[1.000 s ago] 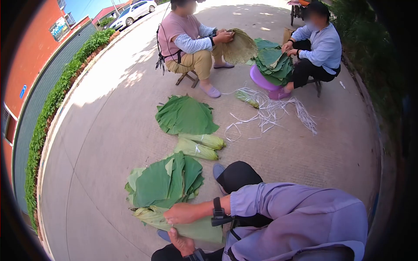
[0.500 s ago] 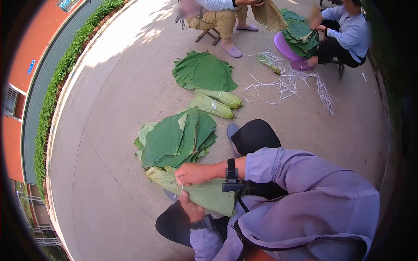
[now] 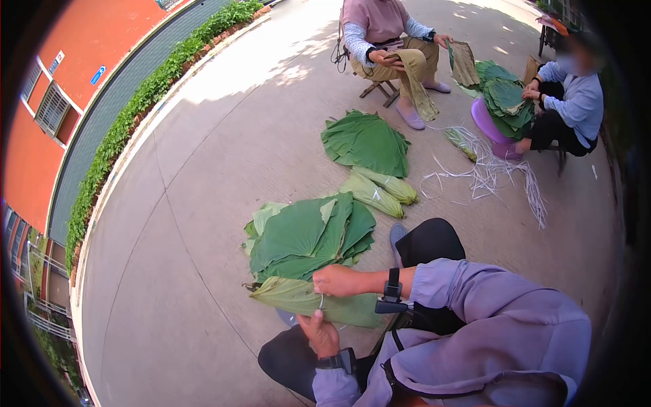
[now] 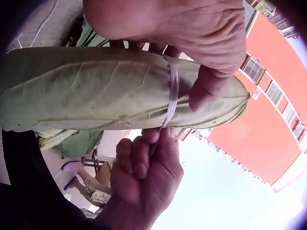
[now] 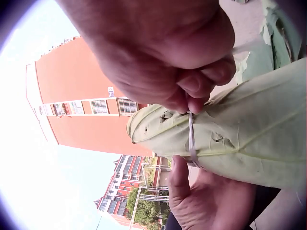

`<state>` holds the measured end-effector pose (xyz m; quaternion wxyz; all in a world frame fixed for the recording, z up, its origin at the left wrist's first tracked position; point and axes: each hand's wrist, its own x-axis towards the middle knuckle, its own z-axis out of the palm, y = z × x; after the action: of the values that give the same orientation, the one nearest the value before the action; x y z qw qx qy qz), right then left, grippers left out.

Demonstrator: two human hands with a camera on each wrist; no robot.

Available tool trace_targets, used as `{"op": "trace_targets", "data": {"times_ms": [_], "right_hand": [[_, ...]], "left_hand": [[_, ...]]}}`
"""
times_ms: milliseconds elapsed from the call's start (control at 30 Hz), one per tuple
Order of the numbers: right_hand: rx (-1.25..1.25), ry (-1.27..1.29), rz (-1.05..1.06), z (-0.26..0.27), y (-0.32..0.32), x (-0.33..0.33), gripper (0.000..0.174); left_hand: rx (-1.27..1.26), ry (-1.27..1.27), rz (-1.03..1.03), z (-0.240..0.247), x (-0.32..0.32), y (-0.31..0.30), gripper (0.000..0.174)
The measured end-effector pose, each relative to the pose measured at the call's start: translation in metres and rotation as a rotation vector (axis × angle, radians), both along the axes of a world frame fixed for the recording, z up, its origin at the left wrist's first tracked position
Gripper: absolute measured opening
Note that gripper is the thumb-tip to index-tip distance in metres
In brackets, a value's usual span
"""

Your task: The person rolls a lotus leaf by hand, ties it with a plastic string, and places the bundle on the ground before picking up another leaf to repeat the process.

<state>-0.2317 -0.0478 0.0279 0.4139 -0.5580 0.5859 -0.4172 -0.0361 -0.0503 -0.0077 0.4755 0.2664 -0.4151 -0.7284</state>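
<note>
A rolled bundle of pale green leaves [image 3: 356,310] lies across in front of the person, with a white tie [image 4: 173,91] wrapped round it near its tapered end. My left hand [image 3: 321,337] holds the bundle from beneath, thumb [image 5: 179,182] laid along its side close to the tie. Curled into a fist, my right hand [image 3: 337,280] pinches the tie right at the bundle's surface, as both wrist views show. Small torn holes mark the leaf in the right wrist view. Just beyond the hands, a stack of broad green leaves [image 3: 298,237] spreads on the concrete.
Two tied bundles [image 3: 376,193] and another leaf pile [image 3: 366,142] lie farther off. Loose white strips [image 3: 485,169] are scattered near a purple stool [image 3: 485,122]. Two seated people handle leaves at the back. A hedge [image 3: 163,78] edges the pavement at left.
The head view has shifted, moving the scene sideways. Both hands stay at the bundle and tie. The person in pink now holds brownish leaves apart, one part in each hand.
</note>
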Motion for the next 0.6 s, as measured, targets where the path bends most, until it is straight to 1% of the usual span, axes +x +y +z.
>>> {"op": "trace_targets", "data": {"times_ms": [67, 100, 200, 300, 400, 433, 500, 533, 567, 600], "right_hand": [[-0.107, 0.096, -0.055, -0.009, 0.001, 0.002, 0.023], [-0.102, 0.112, -0.081, -0.008, 0.002, 0.003, 0.023], [-0.099, 0.147, -0.139, 0.0, 0.0, -0.002, 0.024], [-0.123, 0.147, -0.146, 0.006, 0.003, -0.007, 0.023], [-0.195, 0.141, -0.124, 0.006, 0.003, -0.007, 0.021], [-0.219, 0.14, -0.111, 0.008, 0.004, -0.008, 0.02], [-0.243, 0.166, -0.095, 0.016, 0.007, -0.011, 0.019], [-0.244, 0.174, -0.068, 0.017, 0.006, -0.013, 0.019], [-0.244, 0.182, -0.047, 0.017, 0.005, -0.016, 0.018], [-0.242, 0.192, -0.032, 0.017, 0.006, -0.019, 0.018]], "left_hand": [[0.063, 0.129, -0.011, -0.006, 0.006, -0.005, 0.072], [0.095, 0.194, -0.016, -0.007, 0.009, -0.007, 0.072], [0.312, 0.315, 0.005, -0.007, 0.017, -0.011, 0.072], [0.425, 0.326, 0.054, -0.011, 0.017, -0.016, 0.066], [0.531, 0.389, -0.148, -0.021, 0.02, -0.017, 0.059], [0.666, 0.47, -0.192, -0.017, 0.022, -0.016, 0.058], [0.708, 0.368, -0.285, -0.023, 0.026, -0.013, 0.057], [0.731, 0.316, -0.337, -0.012, 0.021, -0.012, 0.056], [0.768, 0.359, -0.327, 0.001, 0.02, -0.006, 0.059], [0.684, 0.264, -0.308, -0.003, 0.027, -0.007, 0.061]]}}
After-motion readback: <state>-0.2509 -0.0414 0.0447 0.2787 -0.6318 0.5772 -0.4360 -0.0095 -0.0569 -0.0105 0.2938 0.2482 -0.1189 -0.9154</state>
